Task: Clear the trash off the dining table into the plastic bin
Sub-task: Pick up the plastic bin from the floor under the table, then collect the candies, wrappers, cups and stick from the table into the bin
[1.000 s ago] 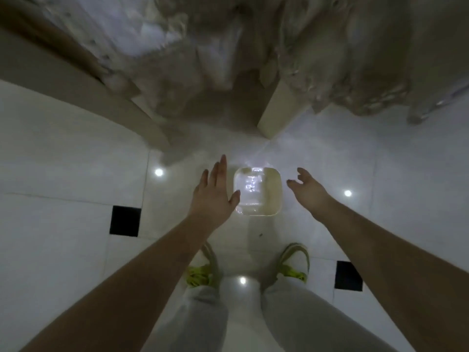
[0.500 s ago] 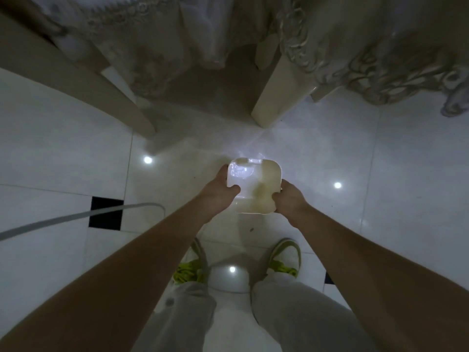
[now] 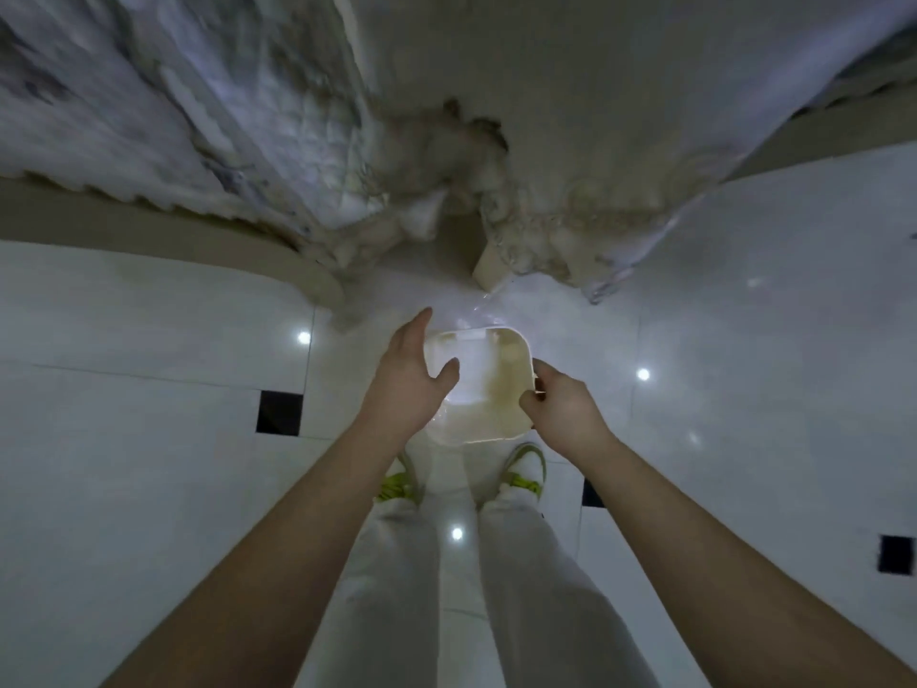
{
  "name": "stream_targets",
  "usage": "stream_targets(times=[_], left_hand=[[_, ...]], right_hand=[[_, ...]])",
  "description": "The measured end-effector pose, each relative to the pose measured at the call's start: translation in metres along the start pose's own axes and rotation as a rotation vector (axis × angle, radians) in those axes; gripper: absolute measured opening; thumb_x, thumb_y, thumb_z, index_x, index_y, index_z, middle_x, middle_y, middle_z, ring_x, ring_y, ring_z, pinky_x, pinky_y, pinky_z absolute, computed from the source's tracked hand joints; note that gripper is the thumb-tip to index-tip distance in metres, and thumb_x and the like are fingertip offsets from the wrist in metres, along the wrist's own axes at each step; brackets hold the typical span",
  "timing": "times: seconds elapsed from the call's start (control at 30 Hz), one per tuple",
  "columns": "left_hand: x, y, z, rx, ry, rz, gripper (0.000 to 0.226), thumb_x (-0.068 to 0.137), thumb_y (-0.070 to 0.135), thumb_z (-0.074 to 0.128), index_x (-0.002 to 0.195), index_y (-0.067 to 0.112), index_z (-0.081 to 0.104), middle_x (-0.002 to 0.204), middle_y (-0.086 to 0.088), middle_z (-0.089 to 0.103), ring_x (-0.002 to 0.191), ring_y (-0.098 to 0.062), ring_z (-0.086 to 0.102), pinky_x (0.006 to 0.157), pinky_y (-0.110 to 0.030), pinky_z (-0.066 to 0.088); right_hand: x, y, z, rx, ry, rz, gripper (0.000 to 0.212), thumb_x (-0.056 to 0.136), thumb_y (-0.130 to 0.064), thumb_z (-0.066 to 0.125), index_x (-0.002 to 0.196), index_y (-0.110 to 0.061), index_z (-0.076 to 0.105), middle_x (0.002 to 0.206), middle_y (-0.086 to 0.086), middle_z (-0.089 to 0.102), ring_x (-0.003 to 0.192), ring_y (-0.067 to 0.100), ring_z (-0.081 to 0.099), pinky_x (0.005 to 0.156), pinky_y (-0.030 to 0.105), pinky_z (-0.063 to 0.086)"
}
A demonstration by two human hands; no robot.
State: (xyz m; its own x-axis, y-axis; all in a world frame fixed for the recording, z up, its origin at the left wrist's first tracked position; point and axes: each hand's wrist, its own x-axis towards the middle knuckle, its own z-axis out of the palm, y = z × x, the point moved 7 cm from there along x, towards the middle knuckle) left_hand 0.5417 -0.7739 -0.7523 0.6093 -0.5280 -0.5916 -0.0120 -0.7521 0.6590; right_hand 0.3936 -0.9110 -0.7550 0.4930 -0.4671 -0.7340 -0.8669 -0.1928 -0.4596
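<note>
A square white plastic bin (image 3: 489, 414) with a brownish stain inside is held over the tiled floor just ahead of my feet. My left hand (image 3: 404, 384) lies flat against the bin's left side, fingers straight and thumb reaching over the rim. My right hand (image 3: 560, 414) grips the right rim with curled fingers. The dining table (image 3: 620, 101) fills the top of the view under a pale lace cloth (image 3: 560, 225) that hangs over its edge. No trash is visible on it from here.
A cream table leg (image 3: 489, 270) stands on the floor just beyond the bin. A beige curved piece of furniture (image 3: 163, 230) under a quilted cloth runs along the left. Glossy white floor tiles (image 3: 149, 439) with small black insets surround my feet.
The bin looks larger and nearer, with the table now filling the top of the view. My left hand's fingers have straightened along the bin's side. My right hand keeps its hold on the rim.
</note>
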Motion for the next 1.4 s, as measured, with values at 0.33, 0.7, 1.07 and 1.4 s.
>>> stream_targets(times=[0.33, 0.7, 1.07, 1.4], left_hand=[[-0.119, 0.138, -0.105, 0.275, -0.215, 0.148, 0.043, 0.086, 0.038, 0.07, 0.123, 0.018, 0.062, 0.103, 0.002, 0.068, 0.089, -0.017, 0.063, 0.078, -0.029, 0.051], [-0.226, 0.221, -0.225, 0.11, -0.278, 0.219, 0.036, 0.082, 0.055, 0.066, 0.089, 0.02, 0.07, 0.082, 0.004, 0.072, 0.073, -0.012, 0.065, 0.068, -0.03, 0.05], [-0.27, 0.29, -0.291, -0.37, -0.28, 0.224, 0.034, 0.081, 0.042, 0.072, 0.083, 0.011, 0.059, 0.056, 0.004, 0.055, 0.051, -0.013, 0.047, 0.048, -0.024, 0.034], [-0.265, 0.307, -0.289, -0.693, -0.164, 0.184, 0.028, 0.088, 0.039, 0.064, 0.097, 0.012, 0.065, 0.085, -0.013, 0.048, 0.071, -0.026, 0.042, 0.067, -0.031, 0.038]], right_hand=[[-0.166, -0.116, -0.094, -0.258, 0.032, -0.184, 0.04, 0.089, -0.023, 0.053, 0.129, -0.027, 0.056, 0.115, 0.001, 0.069, 0.1, 0.023, 0.064, 0.083, 0.035, 0.052], [-0.301, -0.23, -0.183, -0.313, 0.171, -0.372, 0.015, 0.089, -0.028, 0.051, 0.086, -0.034, 0.064, 0.067, -0.013, 0.058, 0.072, 0.016, 0.057, 0.056, 0.027, 0.042], [-0.363, -0.294, -0.235, 0.062, 0.231, -0.571, 0.021, 0.091, -0.048, 0.05, 0.101, -0.04, 0.067, 0.094, -0.02, 0.069, 0.09, -0.001, 0.062, 0.079, 0.023, 0.048], [-0.347, -0.248, -0.272, 0.764, 0.374, -0.474, 0.03, 0.095, -0.045, 0.049, 0.111, -0.026, 0.065, 0.11, -0.001, 0.071, 0.101, 0.013, 0.067, 0.084, 0.029, 0.05]])
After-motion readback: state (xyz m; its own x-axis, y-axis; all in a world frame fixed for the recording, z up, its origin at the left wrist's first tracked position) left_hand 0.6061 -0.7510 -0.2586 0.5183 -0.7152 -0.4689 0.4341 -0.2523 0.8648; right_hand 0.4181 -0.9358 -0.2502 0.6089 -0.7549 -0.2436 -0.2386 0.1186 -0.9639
